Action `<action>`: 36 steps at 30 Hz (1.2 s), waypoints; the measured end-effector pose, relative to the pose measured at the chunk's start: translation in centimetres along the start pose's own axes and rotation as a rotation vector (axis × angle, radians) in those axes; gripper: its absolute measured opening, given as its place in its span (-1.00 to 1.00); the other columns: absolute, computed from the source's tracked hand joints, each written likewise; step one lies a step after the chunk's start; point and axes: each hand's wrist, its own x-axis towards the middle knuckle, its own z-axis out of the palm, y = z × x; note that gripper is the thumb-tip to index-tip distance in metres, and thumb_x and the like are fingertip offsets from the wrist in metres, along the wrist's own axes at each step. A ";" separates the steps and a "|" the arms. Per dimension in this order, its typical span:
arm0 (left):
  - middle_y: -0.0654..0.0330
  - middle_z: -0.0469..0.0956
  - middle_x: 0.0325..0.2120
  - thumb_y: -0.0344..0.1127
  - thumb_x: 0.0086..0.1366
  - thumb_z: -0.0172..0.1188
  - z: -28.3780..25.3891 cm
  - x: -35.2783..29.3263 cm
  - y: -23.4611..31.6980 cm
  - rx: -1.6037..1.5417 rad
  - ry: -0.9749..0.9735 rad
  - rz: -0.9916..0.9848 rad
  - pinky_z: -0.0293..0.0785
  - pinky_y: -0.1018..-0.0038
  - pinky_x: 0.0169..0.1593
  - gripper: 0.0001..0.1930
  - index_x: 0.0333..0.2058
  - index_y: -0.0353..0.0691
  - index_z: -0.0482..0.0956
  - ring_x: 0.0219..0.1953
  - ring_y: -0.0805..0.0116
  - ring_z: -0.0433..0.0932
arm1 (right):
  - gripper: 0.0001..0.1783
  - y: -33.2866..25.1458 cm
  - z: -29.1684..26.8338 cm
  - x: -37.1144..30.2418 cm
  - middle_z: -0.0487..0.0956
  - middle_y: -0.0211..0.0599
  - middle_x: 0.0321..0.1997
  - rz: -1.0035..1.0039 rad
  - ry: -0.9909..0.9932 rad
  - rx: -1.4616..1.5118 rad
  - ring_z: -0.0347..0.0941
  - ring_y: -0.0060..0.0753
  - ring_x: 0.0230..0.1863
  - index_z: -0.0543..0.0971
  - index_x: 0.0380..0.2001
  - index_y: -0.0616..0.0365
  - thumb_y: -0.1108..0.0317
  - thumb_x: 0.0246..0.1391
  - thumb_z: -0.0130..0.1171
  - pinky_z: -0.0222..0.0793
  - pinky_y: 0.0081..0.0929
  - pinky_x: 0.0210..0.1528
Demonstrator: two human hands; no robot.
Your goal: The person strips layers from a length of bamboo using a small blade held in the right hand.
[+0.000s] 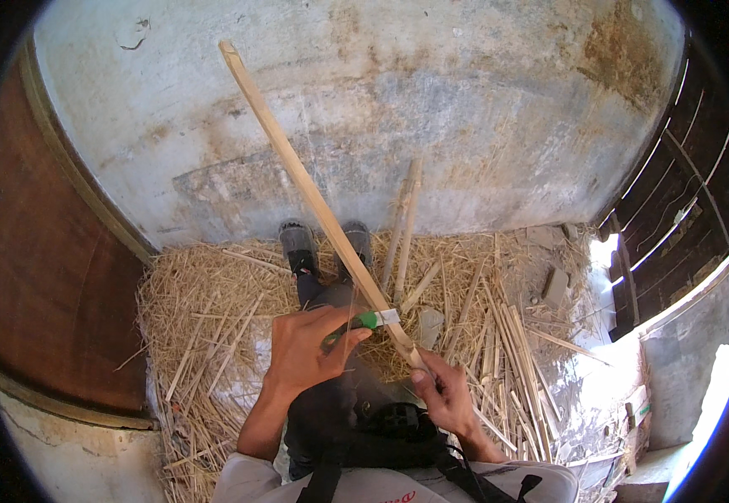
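Note:
A long pale bamboo strip (pixel 306 180) slants across the middle, from its far upper-left tip in front of the wall down to its near end in my right hand (pixel 447 390). My right fingers and thumb are closed round that near end. My left hand (pixel 308 348) is curled round a green-handled knife (pixel 368 320). The knife's short pale blade lies across the strip, a little beyond my right hand. Most of the knife's handle is hidden inside my left fingers.
Straw-like shavings (pixel 214 277) cover the floor, with several thin split strips (pixel 515 352) at the right. Two poles (pixel 409 226) lean at the stained wall (pixel 465 126). A brown panel (pixel 71 251) stands left, and a brick-like block (pixel 555 285) lies right. Dark shoes (pixel 298 245) are below the strip.

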 end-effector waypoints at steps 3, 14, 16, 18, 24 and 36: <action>0.13 0.71 -0.47 -0.24 0.23 0.55 -0.3 0.0 0.2 0.013 -0.042 -0.053 0.50 0.36 -0.48 -0.72 -0.10 -0.16 0.82 -0.55 0.28 0.65 | -0.48 -0.5 0.1 0.0 0.69 0.29 -0.08 0.009 0.004 0.030 0.72 0.19 -0.10 0.55 0.25 0.34 0.53 0.20 0.15 0.58 -0.17 -0.04; 0.02 0.75 -0.42 -0.17 0.30 0.49 -1.4 1.3 -1.1 0.090 0.090 -0.032 0.56 0.36 -0.43 -0.71 -0.14 -0.26 0.80 -0.53 0.17 0.71 | -0.54 0.0 0.7 -1.2 0.49 -0.34 -0.52 -0.030 0.028 0.049 0.38 -0.57 -0.47 0.56 0.27 0.32 0.25 0.46 0.15 0.34 -0.48 -0.38; 0.01 0.73 -0.44 -0.14 0.34 0.46 -1.4 1.2 -2.3 0.150 0.186 -0.023 0.56 0.34 -0.41 -0.70 -0.14 -0.27 0.80 -0.52 0.17 0.70 | -0.54 -0.5 0.6 -1.1 0.50 -0.32 -0.52 -0.008 -0.006 0.024 0.39 -0.57 -0.46 0.56 0.27 0.30 0.26 0.45 0.16 0.34 -0.47 -0.37; 0.02 0.70 -0.49 -0.11 0.38 0.43 -2.1 1.9 -4.7 0.268 0.393 0.007 0.51 0.32 -0.41 -0.68 -0.14 -0.29 0.79 -0.54 0.21 0.65 | -0.55 -0.8 0.4 -1.2 0.51 -0.31 -0.52 -0.016 -0.052 0.004 0.40 -0.56 -0.47 0.57 0.27 0.28 0.27 0.44 0.17 0.36 -0.45 -0.37; 0.32 0.42 -0.66 -0.04 0.52 0.29 -7.1 3.9 -8.6 0.180 0.412 -0.205 0.12 0.41 -0.50 -0.61 -0.11 -0.33 0.77 -0.62 0.53 0.26 | -0.60 0.8 0.5 -2.7 0.59 -0.19 -0.48 -0.034 -0.095 -0.023 0.50 -0.47 -0.48 0.60 0.20 0.27 0.31 0.40 0.23 0.45 -0.38 -0.35; 0.43 0.45 -0.45 -0.21 0.56 0.23 -0.3 -1.8 -7.3 -0.610 0.064 -0.591 0.20 0.62 -0.43 -0.51 0.36 -0.21 0.41 -0.50 0.65 0.30 | -0.59 1.9 -0.7 1.7 0.76 0.03 -0.19 0.054 0.100 -0.127 0.77 -0.06 -0.28 0.63 0.19 0.19 0.29 0.35 0.31 0.61 -0.24 -0.19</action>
